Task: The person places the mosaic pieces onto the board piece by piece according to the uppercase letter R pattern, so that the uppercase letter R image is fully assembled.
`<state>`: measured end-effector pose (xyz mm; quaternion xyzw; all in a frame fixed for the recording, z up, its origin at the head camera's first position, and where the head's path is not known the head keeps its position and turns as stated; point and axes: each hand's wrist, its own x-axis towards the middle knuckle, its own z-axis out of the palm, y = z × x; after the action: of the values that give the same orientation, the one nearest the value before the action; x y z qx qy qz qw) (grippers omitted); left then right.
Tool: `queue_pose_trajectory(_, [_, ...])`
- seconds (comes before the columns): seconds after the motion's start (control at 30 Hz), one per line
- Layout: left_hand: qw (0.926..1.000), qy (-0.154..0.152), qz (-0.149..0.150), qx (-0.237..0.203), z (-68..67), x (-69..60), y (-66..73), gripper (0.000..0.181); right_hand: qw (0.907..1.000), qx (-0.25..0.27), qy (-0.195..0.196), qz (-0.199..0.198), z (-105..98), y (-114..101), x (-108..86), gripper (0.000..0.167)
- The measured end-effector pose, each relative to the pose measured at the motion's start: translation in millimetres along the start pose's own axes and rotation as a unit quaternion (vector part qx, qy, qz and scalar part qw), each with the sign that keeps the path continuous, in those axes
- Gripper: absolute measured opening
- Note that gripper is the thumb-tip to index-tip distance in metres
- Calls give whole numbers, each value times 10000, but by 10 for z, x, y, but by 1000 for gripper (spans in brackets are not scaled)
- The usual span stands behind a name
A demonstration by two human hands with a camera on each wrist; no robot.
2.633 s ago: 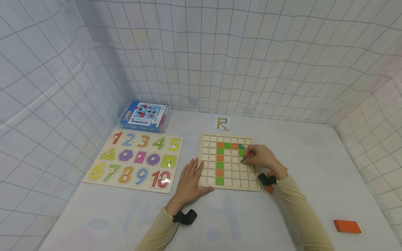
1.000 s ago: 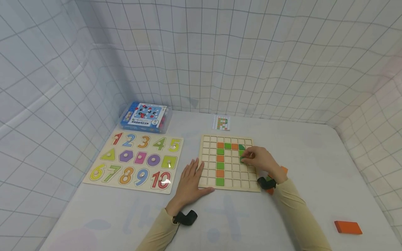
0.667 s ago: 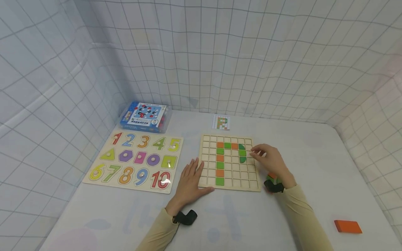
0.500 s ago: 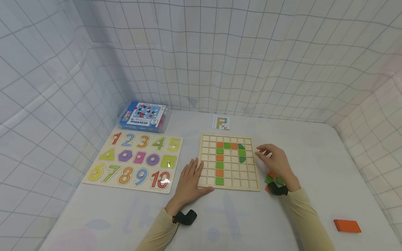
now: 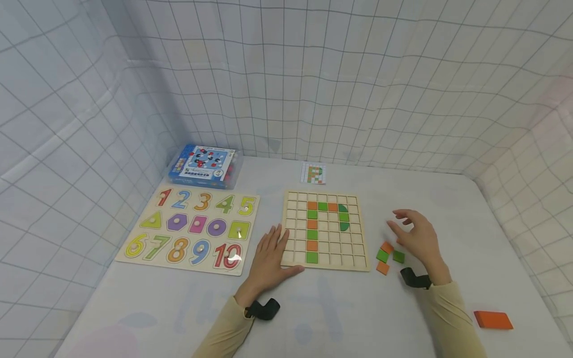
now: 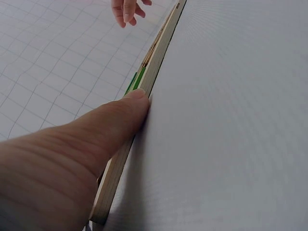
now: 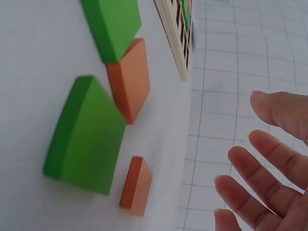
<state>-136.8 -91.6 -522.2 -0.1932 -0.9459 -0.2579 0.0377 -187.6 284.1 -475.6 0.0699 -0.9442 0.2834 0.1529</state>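
The left hand (image 5: 268, 266) touches the grid board (image 5: 330, 245); the right hand (image 5: 422, 237) is near loose tiles (image 5: 382, 255).

Grid board (image 5: 335, 245) matt wood; sq. tiles (image 7: 91, 142) smooth, prob. painted wood; box (image 5: 206, 166) glossy plastic w/ printed label.

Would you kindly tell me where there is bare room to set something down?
Bare cloth lies on the near side of the grid board, between the sleeves, and right of the right hand, behind the orange block. Crowded spots: the loose tiles, and the left hand beside the number board.

A blue box (image 5: 203, 164) lies behind a number puzzle (image 5: 188, 233).
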Motion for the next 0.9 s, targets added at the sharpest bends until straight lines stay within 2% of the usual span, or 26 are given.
queue_pose_trajectory(0.17, [10000, -61, -62, -28, -3, 3, 2, 97, 9996, -79, -158, 234, -73, 79, -73, 40])
queue_pose_trajectory(0.27, [9998, -108, -122, -82, -1, 4, 2, 98, 9992, -70, -319, 238, -112, 122, -97, 42])
queue_pose_trajectory(0.4, [9998, -110, -144, -107, 8, 3, -2, 97, 9979, -103, -618, 187, -161, 161, -117, 42])
queue_pose_trajectory(0.63, [9997, -124, -150, -115, 7, 4, -1, 97, 9911, -223, -1200, 536, -206, 152, -145, 46])
queue_pose_trajectory(0.9, [9997, -118, -154, -130, 0, 5, 4, 97, 9868, -302, -1477, 592, -210, 182, -159, 43])
